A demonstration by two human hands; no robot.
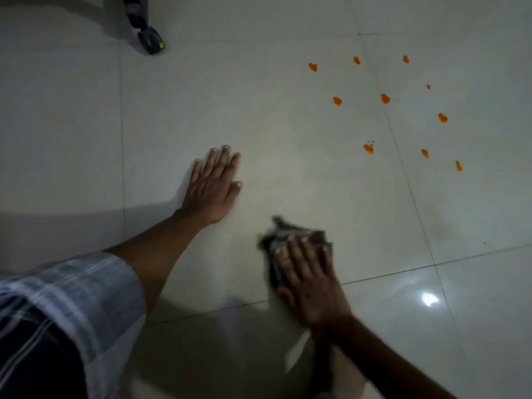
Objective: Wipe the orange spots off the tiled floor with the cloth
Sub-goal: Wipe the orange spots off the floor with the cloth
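You're indoors, looks like a room in a home. Glossy pale tiled floor (259, 110), big square tiles with thin dark grout lines (397, 272), 1 lamp glare (429, 299) mirrored in the shine, 1 dark object (151, 41) standing top left.

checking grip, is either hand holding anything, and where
Nothing gripped: right hand presses flat on top of the cloth; left hand lies flat on the floor.

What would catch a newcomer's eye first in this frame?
The orange spots scattered over the pale floor at upper right stand out most. Near bottom centre the right hand presses a dark cloth onto the floor, apart from the spots; the left hand lies flat to its left.
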